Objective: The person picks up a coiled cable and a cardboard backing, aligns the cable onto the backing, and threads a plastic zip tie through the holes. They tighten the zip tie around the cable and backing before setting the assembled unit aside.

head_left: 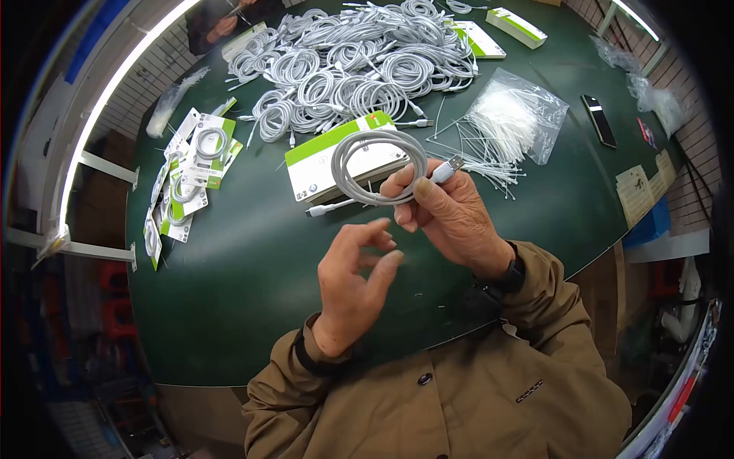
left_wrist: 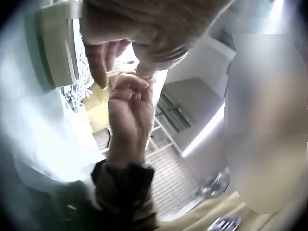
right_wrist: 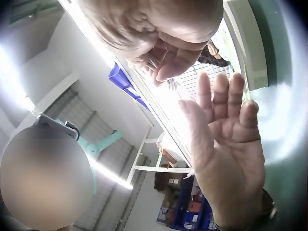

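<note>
A grey cable [head_left: 380,136] wound in a round coil is pinched between the thumb and fingers of my right hand [head_left: 456,214], seen in the head view. Its USB plug [head_left: 448,169] sticks out above the thumb, and the white plug at its other end [head_left: 325,208] points left. Lower and to the left, my left hand [head_left: 353,268] is raised with loosely bent fingers and holds nothing. The right wrist view shows this left hand [right_wrist: 231,139] with its palm turned up and fingers spread. Behind the coil lies a green-and-white box [head_left: 310,170].
Many coiled grey cables [head_left: 367,65] are heaped at the back of the green table [head_left: 229,306]. White cable ties [head_left: 505,126] spill from a clear bag at right, near a phone [head_left: 599,121]. Carded cables [head_left: 206,157] lie at left. Another person's hand [head_left: 222,29] shows far left.
</note>
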### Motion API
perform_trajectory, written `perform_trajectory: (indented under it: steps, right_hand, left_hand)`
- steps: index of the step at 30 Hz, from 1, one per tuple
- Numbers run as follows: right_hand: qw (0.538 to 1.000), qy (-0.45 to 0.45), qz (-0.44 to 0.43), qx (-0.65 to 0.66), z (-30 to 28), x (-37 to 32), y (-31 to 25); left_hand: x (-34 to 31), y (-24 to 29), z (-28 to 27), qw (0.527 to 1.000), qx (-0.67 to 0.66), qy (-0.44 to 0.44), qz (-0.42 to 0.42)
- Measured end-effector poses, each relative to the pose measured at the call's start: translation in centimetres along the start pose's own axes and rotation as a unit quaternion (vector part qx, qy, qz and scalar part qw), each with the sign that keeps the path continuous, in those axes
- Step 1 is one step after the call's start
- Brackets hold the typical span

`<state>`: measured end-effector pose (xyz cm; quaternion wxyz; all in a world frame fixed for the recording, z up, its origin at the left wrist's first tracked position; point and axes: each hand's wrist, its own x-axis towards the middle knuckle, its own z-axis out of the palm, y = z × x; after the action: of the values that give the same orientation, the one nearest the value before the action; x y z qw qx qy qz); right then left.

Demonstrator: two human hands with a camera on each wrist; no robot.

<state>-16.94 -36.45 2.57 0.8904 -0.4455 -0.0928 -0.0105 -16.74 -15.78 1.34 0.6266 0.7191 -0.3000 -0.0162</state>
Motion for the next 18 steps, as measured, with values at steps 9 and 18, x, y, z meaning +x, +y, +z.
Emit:
perform_trajectory:
  steps: [9, 18]
  right_hand:
    - [0.987, -0.022, 0.13, -0.093, 0.7, -0.2, 2.1]
    - [0.965, -0.083, 0.243, 0.06, -0.2, 0.4, 2.8]
  left_hand:
    - [3.0, -0.8, -2.0, 0.853, -0.441, 0.115, -0.254]
    - [2.5, -2.1, -4.7, 0.829, -0.494, 0.048, -0.259]
